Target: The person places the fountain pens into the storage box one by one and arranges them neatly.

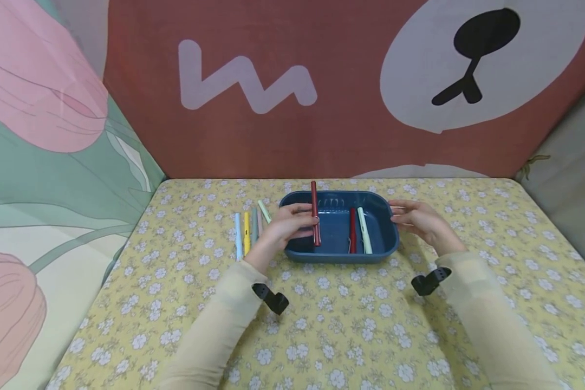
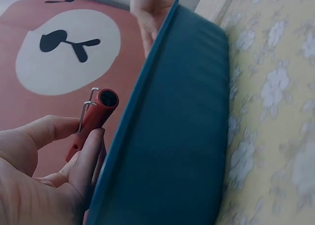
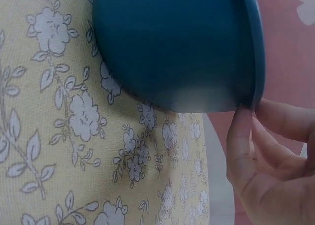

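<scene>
In the head view, the left hand pinches a red pen between thumb and fingers. The red pen is over the left part of a blue tray. It is long and straight, and it runs from near the person to the far side. Its clip end points back to the person, and its other end pokes past the far rim in this view. In the left wrist view, the round dark tip and the silver clip face the camera.

The tray has a rim all around with round corners. Blue floor shows between the red pen and two pens lying on the right side: a second red pen and a pale green pen. The second red pen lies front to back, and the pale green pen leans a little. The right hand pinches the tray's right rim with its thumb and fingers.

Left of the tray, a light blue pen, a yellow pen, a gray-green pen, a pink pen and a slanted light green pen lie on the flowery cloth. The left hand and wrist hide some of their near ends.
</scene>
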Demonstrator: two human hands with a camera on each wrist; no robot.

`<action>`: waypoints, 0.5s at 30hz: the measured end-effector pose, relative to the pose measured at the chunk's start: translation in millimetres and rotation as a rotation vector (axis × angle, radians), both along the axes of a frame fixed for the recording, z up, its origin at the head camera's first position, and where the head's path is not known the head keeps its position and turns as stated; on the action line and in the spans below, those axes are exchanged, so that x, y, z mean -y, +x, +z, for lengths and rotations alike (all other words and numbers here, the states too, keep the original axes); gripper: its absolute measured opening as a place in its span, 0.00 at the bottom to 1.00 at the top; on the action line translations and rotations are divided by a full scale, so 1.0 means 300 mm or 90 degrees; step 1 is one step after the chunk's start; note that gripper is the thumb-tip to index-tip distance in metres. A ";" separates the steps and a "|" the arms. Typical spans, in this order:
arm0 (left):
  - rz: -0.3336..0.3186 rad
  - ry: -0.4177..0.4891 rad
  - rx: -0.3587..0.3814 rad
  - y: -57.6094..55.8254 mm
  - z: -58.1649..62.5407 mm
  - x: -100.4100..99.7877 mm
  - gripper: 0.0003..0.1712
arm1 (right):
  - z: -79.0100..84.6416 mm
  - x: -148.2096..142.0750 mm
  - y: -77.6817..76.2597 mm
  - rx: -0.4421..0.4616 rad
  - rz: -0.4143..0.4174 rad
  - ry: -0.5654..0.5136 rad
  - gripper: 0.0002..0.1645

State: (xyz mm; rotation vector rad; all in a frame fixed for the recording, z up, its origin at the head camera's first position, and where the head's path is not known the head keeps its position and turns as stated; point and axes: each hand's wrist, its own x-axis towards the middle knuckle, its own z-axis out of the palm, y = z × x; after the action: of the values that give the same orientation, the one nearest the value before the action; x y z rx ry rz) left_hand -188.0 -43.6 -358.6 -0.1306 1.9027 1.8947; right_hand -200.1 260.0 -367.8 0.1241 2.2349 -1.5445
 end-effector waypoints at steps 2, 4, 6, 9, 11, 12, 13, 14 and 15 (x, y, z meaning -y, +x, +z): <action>0.000 -0.003 -0.001 -0.001 -0.007 -0.022 0.30 | 0.002 0.003 -0.001 -0.001 0.001 0.002 0.36; -0.001 -0.008 -0.002 -0.001 -0.013 -0.043 0.30 | 0.004 0.006 0.000 -0.001 -0.001 0.005 0.36; -0.003 -0.010 0.001 -0.003 -0.019 -0.063 0.29 | 0.004 0.006 -0.002 0.001 -0.002 0.007 0.36; -0.008 -0.012 0.006 -0.005 -0.026 -0.088 0.28 | 0.004 0.006 -0.002 0.005 -0.001 0.010 0.36; -0.013 -0.012 0.009 -0.007 -0.030 -0.104 0.28 | 0.003 0.005 -0.002 0.007 0.000 0.011 0.36; -0.016 -0.013 0.010 -0.008 -0.033 -0.111 0.28 | 0.002 0.005 -0.002 0.008 -0.001 0.011 0.36; -0.018 -0.015 0.010 -0.008 -0.035 -0.118 0.28 | 0.002 0.003 -0.002 0.008 0.001 0.010 0.37; -0.021 -0.014 0.011 -0.009 -0.037 -0.125 0.29 | 0.001 0.003 -0.003 0.008 0.001 0.009 0.37; -0.022 -0.016 0.010 -0.009 -0.038 -0.132 0.28 | 0.001 0.001 -0.003 0.007 0.003 0.009 0.37</action>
State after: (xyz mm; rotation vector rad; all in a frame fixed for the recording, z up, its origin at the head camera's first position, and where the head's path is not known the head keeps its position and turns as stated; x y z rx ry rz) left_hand -190.7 -4.0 -370.1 -0.1196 1.9061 1.8423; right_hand -200.9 259.7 -367.6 0.1314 2.2357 -1.5225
